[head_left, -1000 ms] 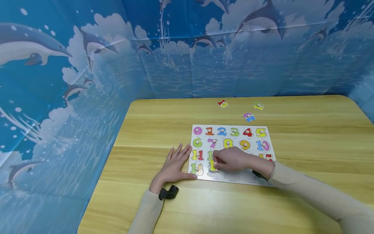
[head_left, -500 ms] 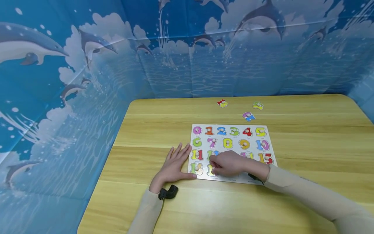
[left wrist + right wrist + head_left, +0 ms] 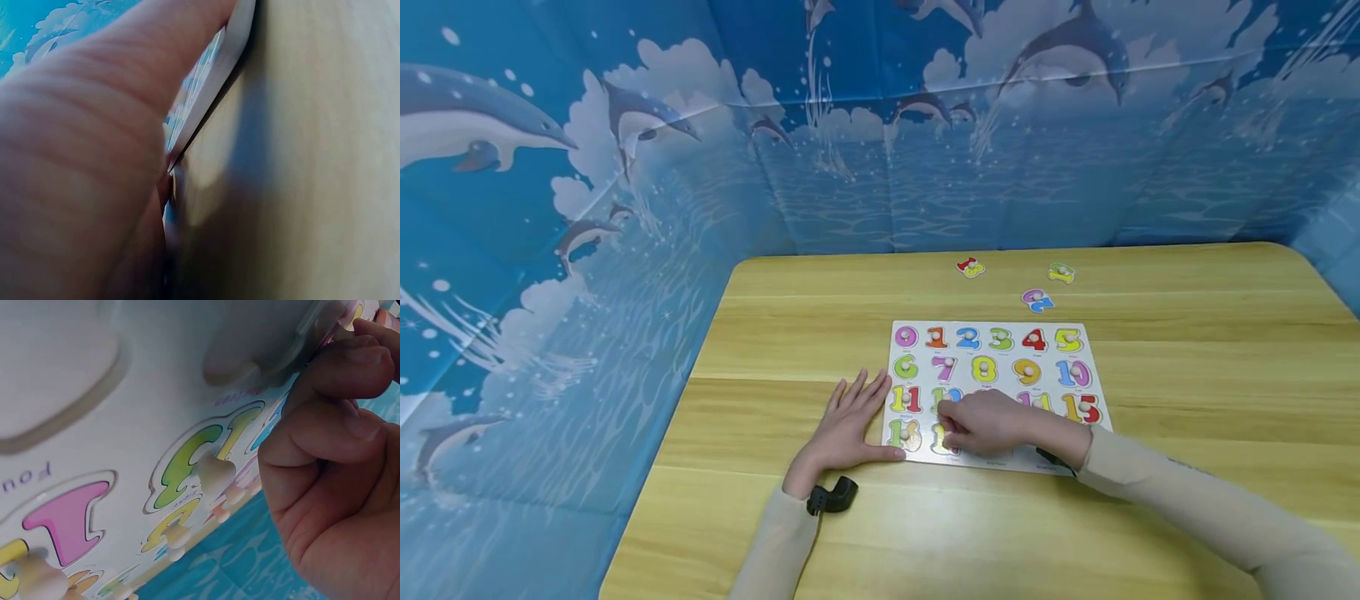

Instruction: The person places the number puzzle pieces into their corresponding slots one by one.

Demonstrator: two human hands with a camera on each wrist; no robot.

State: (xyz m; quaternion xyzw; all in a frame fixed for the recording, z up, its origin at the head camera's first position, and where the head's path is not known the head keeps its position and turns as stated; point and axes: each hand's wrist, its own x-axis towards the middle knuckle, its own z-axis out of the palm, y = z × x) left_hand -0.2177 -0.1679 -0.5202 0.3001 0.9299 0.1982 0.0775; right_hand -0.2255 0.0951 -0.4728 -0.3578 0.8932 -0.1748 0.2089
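A white number puzzle board (image 3: 1000, 467) lies on the table, with most of its knobbed number pieces in their recesses. My left hand (image 3: 842, 429) is spread flat at the board's left edge; its fingertips and thumb touch that side. Over the lower row, my right hand (image 3: 988, 421) has curled fingers on a number piece (image 3: 938, 438) with a yellow 1, whose other digit and knob are mostly hidden. That piece sits at its recess beside the 16. The right wrist view shows the curled fingers (image 3: 337, 434) close above the board, near the green-and-yellow 13 (image 3: 194, 462).
Three loose number pieces lie behind the board: a red-and-yellow one (image 3: 971, 267), a green-and-yellow one (image 3: 1062, 272) and a purple-and-blue one (image 3: 1037, 301). A dolphin-print cloth (image 3: 850, 200) hangs behind the wooden table (image 3: 820, 325). Bare recesses (image 3: 50, 369) show in the board.
My right hand has lowered the yellow-1 piece from a raised position down onto the board, shifting slightly left. Over the last half second it has stayed put. The left hand has not moved.
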